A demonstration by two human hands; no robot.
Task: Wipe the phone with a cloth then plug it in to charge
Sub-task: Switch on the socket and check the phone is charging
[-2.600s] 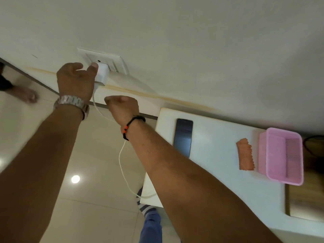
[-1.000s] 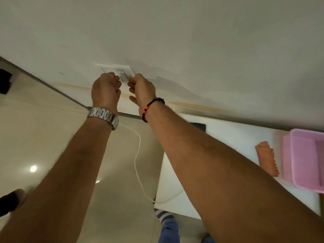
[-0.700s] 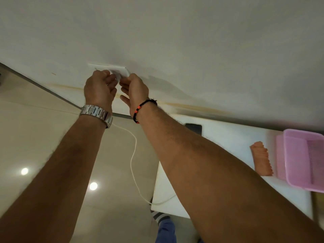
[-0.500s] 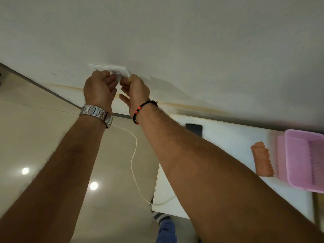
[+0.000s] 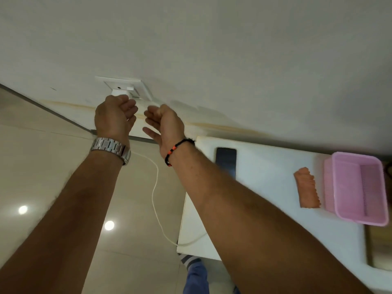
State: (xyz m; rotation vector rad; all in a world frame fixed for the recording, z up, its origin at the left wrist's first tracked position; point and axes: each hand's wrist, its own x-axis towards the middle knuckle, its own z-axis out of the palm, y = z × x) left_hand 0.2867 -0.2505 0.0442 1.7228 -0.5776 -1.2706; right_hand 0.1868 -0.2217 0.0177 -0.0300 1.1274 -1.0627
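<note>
A white charger adapter [image 5: 119,92] sits in the wall socket plate [image 5: 135,85]. Its white cable [image 5: 156,196] hangs down past the floor and runs onto the white table [image 5: 265,166], where my right forearm hides its end. The dark phone [image 5: 226,161] lies flat near the table's back left corner, partly covered by that forearm. My left hand [image 5: 114,119], with a metal watch, hovers just below the adapter with loosely curled fingers and holds nothing. My right hand [image 5: 164,124] is beside it, palm open, fingers relaxed. A folded orange cloth [image 5: 307,192] lies on the table.
A pink plastic basket [image 5: 339,166] stands right of the cloth near the table's right end. A wooden surface [image 5: 379,251] adjoins the table at far right. Glossy beige floor tiles [image 5: 53,177] lie below the socket. A leg in blue trousers and a striped sock [image 5: 192,270] shows below the table edge.
Both hands have drawn back a little from the socket and let go of the adapter, which now shows plugged in. The fingers have loosened.
</note>
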